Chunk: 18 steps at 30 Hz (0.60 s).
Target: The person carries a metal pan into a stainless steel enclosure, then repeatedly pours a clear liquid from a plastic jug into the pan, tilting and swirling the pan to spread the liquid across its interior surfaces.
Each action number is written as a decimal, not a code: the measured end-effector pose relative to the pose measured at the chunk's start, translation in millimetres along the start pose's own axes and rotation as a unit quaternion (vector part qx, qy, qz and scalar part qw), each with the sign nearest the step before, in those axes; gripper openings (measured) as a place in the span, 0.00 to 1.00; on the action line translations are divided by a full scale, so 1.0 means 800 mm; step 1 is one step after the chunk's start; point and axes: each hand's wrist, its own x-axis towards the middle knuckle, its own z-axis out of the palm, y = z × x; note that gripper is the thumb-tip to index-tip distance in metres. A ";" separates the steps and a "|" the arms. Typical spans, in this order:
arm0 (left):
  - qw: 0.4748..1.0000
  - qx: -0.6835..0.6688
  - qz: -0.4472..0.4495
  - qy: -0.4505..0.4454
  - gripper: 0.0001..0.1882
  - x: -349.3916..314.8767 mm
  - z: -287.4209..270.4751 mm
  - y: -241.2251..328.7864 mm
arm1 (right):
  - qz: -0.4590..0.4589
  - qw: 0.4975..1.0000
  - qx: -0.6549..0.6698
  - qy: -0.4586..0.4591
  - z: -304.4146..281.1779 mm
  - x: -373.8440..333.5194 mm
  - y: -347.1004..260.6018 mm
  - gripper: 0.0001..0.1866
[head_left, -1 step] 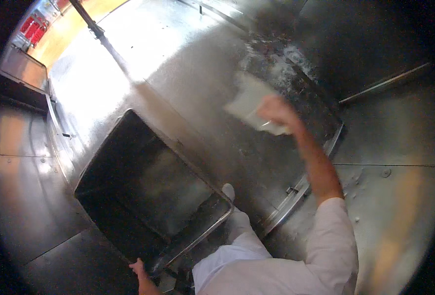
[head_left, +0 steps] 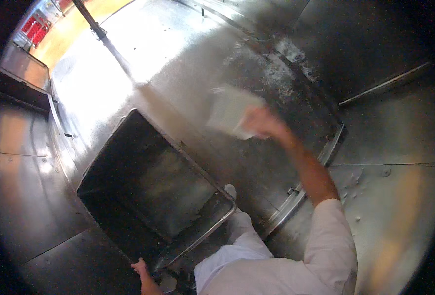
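Since the earlier frame, the person's right hand (head_left: 256, 121) has swung left and a little down the view, carrying a pale flat piece (head_left: 232, 110) away from a patch of white residue (head_left: 279, 73), while the left hand and the metal bin have hardly shifted.

Nearest, at the lower edge, are the person's white top (head_left: 271, 275), with a short sleeve (head_left: 331, 236) over the right upper arm, and white trousers (head_left: 242, 248). One white shoe (head_left: 230, 191) shows just beside the bin. To its left, the left hand (head_left: 139, 268) touches the rim near the bin's lower corner; whether its grip closes around that rim cannot be told. The bin (head_left: 119, 172) is large, rectangular and open, its dark inside facing the camera, with a lighter patch on its inner face.

Beyond it, the right arm reaches out over a broad metal surface (head_left: 178, 81). There the right hand's grip is clamped on the near right edge of the pale piece, which is roughly rectangular and blurred; whether it touches the metal beneath is unclear. A metal edge strip (head_left: 286, 209) runs to the right, with small white crumbs (head_left: 358, 219) past it.

Farther on, the white residue lies streaked along a dark seam. At the far upper left stand a dark pole (head_left: 90, 20) and, beyond an orange floor (head_left: 62, 37), some red objects (head_left: 34, 28).
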 end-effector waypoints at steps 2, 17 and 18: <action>0.997 -0.070 0.040 -0.009 0.34 0.003 0.003 -0.026 | -0.089 0.976 -0.165 -0.107 0.100 0.007 -0.171 0.08; 0.987 -0.096 0.125 -0.042 0.36 -0.091 -0.036 0.008 | -0.036 0.943 -0.216 -0.251 0.636 -0.110 -0.195 0.13; 0.986 -0.096 0.122 -0.055 0.36 -0.094 -0.044 0.009 | -0.003 0.951 -0.154 -0.268 0.638 -0.121 -0.201 0.14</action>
